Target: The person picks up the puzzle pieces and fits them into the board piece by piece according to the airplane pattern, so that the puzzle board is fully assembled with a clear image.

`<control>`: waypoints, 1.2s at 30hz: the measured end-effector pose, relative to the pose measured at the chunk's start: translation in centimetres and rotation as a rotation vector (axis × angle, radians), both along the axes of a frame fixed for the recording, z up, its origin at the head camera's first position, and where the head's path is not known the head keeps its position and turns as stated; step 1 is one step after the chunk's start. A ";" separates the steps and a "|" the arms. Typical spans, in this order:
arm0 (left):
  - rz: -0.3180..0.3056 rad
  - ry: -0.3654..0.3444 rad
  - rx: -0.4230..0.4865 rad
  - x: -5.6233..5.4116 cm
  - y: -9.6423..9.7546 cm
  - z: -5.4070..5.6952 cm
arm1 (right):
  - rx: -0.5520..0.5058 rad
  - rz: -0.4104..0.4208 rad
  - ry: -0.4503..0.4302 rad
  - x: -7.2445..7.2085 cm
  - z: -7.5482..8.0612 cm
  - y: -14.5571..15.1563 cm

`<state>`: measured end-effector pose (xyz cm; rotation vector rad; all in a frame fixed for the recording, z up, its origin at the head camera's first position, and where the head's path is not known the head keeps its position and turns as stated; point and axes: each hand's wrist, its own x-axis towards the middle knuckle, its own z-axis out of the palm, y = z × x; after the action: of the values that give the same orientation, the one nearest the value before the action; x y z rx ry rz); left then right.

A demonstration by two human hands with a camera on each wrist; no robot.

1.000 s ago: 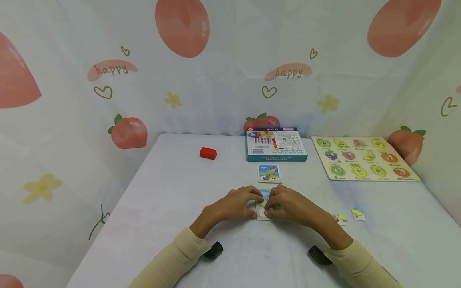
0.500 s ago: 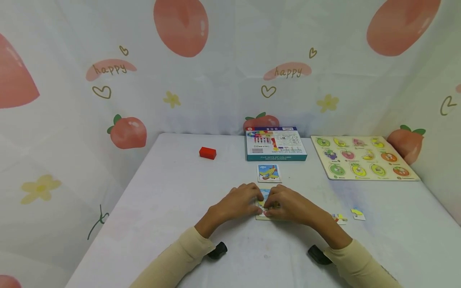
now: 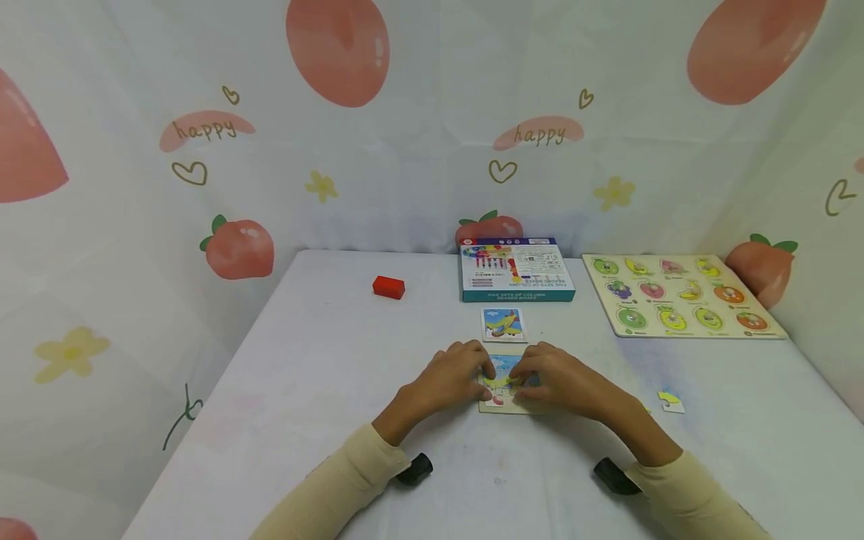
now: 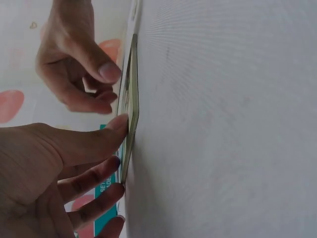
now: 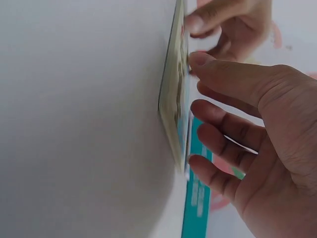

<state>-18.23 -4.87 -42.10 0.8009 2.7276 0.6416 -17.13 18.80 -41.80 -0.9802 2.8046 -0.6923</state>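
Observation:
A small jigsaw puzzle board (image 3: 490, 408) with a light rim lies on the table, showing blue sky and yellow picture parts. At its left side, my left hand (image 3: 454, 381) rests thumb and fingertips on the board, fingers spread. Over the right part of the board is my right hand (image 3: 562, 384), its fingers loosely bent; in the left wrist view I see nothing between its thumb and fingers. That hand hides much of the board's right half. Just behind lies a square picture card (image 3: 503, 325) with a yellow plane.
To the right lies a loose jigsaw piece (image 3: 671, 402); the right forearm mostly covers another. Behind are a flat teal-edged box (image 3: 518, 271) and a fruit peg board (image 3: 675, 300). A red block (image 3: 388, 287) sits at the back left.
My right hand has shifted to the right, uncovering more of the puzzle's middle. Its forearm now covers most of one loose piece. My left hand has moved slightly inward along the board's left side.

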 end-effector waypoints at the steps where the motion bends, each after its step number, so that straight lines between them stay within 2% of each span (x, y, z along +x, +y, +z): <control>1: 0.001 -0.003 0.000 0.0 0.0 0.0 | -0.003 -0.005 0.004 0.0 0.0 0.5; 8: 0.013 -0.026 0.018 0.0 0.0 0.0 | -0.008 -0.125 -0.009 1.1 0.4 4.5; 14: 0.014 -0.032 0.043 0.0 -0.2 -0.2 | 0.016 -0.194 -0.023 2.3 0.5 7.6; 18: 0.011 -0.032 0.059 0.0 -0.2 -0.2 | 0.056 -0.230 -0.034 3.2 0.4 9.5; 26: 0.014 -0.041 0.068 -0.2 -0.3 -0.5 | 0.068 -0.298 -0.006 4.7 -0.2 13.0; 36: 0.017 -0.042 0.065 -0.2 -0.3 -0.6 | 0.111 -0.329 0.006 5.7 -0.9 15.0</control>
<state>-18.39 -5.13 -42.72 0.7712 2.6911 0.7455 -11.44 33.84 -42.69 -0.5078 3.0036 -0.5552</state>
